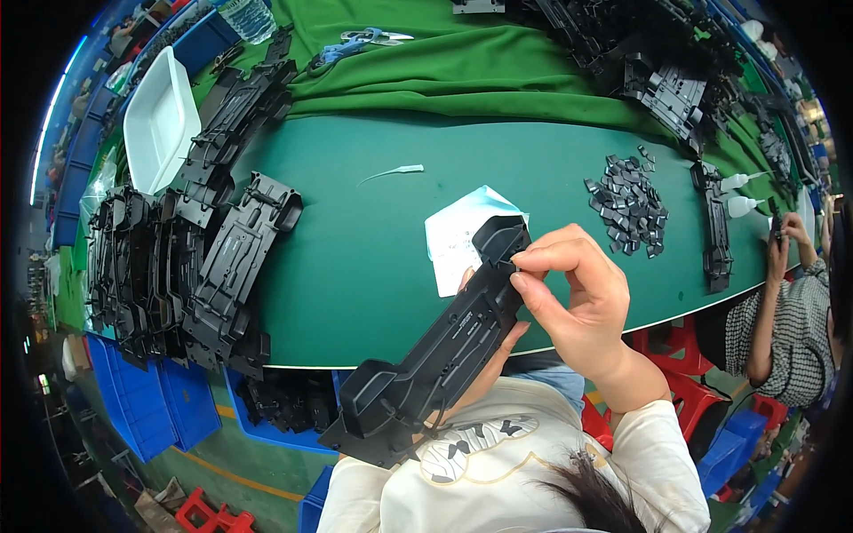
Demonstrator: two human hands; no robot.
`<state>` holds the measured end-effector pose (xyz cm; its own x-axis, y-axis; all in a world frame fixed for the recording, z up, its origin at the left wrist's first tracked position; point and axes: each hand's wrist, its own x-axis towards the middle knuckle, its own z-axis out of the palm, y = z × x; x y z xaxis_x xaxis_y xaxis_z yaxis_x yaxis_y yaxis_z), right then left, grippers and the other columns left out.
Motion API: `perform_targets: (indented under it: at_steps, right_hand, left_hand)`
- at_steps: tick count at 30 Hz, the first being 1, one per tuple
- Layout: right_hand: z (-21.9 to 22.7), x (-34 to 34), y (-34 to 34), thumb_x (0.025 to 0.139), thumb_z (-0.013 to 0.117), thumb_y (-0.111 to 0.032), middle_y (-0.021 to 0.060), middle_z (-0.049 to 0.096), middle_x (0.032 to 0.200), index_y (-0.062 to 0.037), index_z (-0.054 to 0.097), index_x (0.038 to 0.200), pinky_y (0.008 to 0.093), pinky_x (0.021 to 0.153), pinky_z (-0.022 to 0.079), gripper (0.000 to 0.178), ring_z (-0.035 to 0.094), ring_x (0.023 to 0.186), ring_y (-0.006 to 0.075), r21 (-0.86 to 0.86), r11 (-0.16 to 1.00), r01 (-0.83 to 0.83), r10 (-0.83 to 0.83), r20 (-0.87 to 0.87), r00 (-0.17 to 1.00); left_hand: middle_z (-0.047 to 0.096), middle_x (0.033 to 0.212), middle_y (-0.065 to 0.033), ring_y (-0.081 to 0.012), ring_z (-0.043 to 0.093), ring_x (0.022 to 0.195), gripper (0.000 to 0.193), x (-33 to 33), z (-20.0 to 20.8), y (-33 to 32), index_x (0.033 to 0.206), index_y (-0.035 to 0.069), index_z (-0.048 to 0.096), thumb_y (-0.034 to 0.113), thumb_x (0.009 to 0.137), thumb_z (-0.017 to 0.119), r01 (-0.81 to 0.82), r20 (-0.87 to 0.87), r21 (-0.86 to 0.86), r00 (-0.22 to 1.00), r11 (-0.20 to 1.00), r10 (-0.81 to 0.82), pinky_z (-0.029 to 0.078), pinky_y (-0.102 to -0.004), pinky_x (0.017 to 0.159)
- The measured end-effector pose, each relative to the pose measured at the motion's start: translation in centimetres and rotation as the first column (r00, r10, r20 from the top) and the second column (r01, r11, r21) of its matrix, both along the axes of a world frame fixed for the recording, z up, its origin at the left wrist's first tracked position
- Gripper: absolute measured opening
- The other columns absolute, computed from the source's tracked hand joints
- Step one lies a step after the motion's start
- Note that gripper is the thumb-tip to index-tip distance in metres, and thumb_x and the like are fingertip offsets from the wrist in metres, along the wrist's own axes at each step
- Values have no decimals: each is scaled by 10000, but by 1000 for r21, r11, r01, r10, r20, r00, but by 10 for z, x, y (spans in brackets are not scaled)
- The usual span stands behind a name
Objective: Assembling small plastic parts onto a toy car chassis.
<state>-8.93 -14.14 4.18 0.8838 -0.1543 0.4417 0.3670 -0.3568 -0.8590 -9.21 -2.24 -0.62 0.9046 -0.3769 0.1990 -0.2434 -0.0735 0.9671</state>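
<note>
A long black moulded plastic part (453, 333) is held tilted in front of my chest, its upper end over the table. My left hand (499, 362) grips it from beneath, mostly hidden behind the part, with only some fingers showing at its edges. At the upper end, the thumb and forefinger of my right hand (582, 306) are pinched together against the part's edge. Whatever lies between those fingertips is too small to make out. Beyond the part, a white and pale blue packet or sheet (453, 235) lies on the green table.
Small black clips (626, 204) form a pile at right. Similar long parts (235, 258) are stacked at left, beside a white tray (164, 124). A thin nozzle tip (404, 169) lies mid-table. White bottles (742, 206) stand near a co-worker (786, 329) at far right.
</note>
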Motion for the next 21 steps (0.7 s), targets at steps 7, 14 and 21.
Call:
perform_targets:
  at_steps: [7, 14, 21]
  right_hand:
    - [-1, 3, 0, 624, 565, 105, 93, 520, 728, 30, 541, 773, 204, 494, 454, 169, 535, 605, 129, -48, 999, 17, -18, -17, 1000]
    - [0, 3, -2, 630, 562, 95, 91, 523, 719, 31, 539, 764, 205, 494, 455, 150, 537, 595, 132, -76, 997, 10, -13, -37, 999]
    - [-2, 3, -3, 641, 558, 81, 80, 520, 716, 20, 536, 777, 209, 515, 436, 151, 523, 604, 132, -8, 1000, 1, -2, -64, 998]
  left_hand:
    - [513, 910, -77, -169, 508, 839, 387, 1, -7, -2, 1038, 11, 406, 137, 724, 594, -6, -21, -37, 1000, 999, 5, 402, -268, 730]
    - [413, 1085, -180, -230, 409, 1022, 609, -1, -12, 3, 1183, -32, 240, 97, 708, 599, 112, -132, 11, 985, 994, -109, 312, -318, 864]
    - [410, 1086, -182, -234, 406, 1024, 593, 2, -9, 3, 1184, -30, 241, 89, 716, 585, 131, -118, 40, 985, 991, -126, 314, -318, 859]
